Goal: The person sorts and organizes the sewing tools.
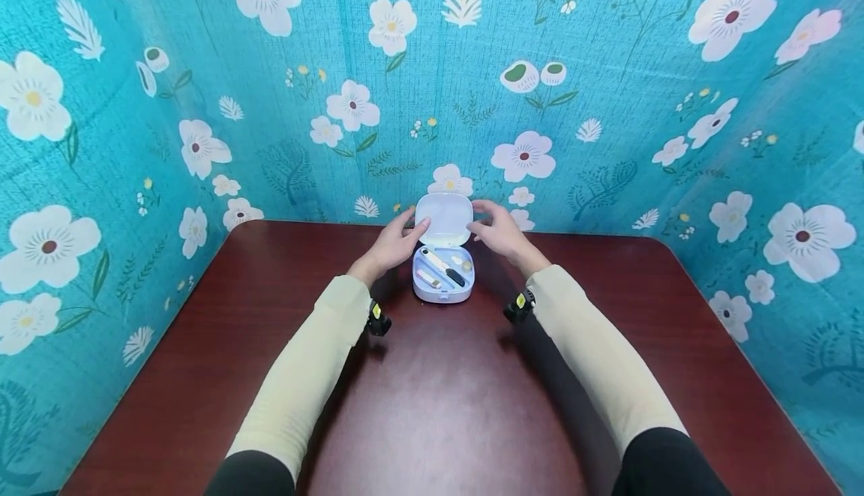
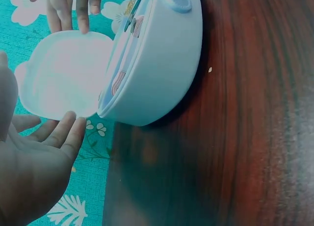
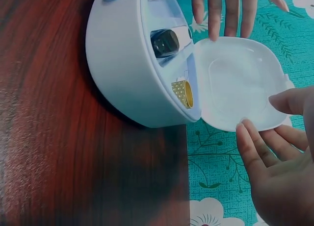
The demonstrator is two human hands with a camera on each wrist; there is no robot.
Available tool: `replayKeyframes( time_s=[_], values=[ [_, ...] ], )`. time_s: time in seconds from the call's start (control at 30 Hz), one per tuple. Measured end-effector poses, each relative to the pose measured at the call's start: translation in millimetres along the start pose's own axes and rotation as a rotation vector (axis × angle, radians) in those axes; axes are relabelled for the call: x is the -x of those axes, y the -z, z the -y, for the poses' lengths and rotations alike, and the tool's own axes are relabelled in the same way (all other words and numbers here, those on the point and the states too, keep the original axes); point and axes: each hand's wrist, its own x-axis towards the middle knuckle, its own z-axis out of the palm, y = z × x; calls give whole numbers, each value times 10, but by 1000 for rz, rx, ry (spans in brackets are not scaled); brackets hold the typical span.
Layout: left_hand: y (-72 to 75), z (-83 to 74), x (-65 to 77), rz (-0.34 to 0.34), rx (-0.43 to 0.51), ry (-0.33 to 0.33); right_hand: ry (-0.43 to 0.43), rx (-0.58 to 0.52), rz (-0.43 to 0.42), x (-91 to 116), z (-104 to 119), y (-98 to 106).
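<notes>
A pale blue sewing box [image 1: 442, 295] stands on the table with its lid [image 1: 445, 218] raised upright at the back. My left hand [image 1: 393, 244] is at the lid's left edge, fingers nearly straight with fingertips right at the rim. At the opposite edge is my right hand [image 1: 502, 235], its fingers extended; in the right wrist view its thumb [image 3: 289, 101] overlaps the lid's inner face. Inside the box lie a long white tool with a black end [image 1: 454, 276], a gold dimpled thimble [image 3: 182, 93] and striped thread [image 2: 118, 82].
The dark red-brown wooden table [image 1: 439, 398] extends around the box. Close behind it hangs a teal floral cloth [image 1: 418, 128], which also covers both sides. A small pale speck [image 2: 210, 69] lies on the table near the box front.
</notes>
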Motion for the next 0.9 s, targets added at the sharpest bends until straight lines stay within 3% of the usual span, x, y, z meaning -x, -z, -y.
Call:
replayKeyframes(
  time_s=[0.27, 0.57, 0.9],
  values=[
    [-5, -21, 91, -16, 16, -7, 65, -42, 12, 143, 18, 38],
    [-34, 10, 182, -26, 45, -36, 115, -5, -39, 266, 3, 46],
    [-20, 4, 314, -25, -10, -48, 207, 84, 22, 462, -2, 30]
  ],
)
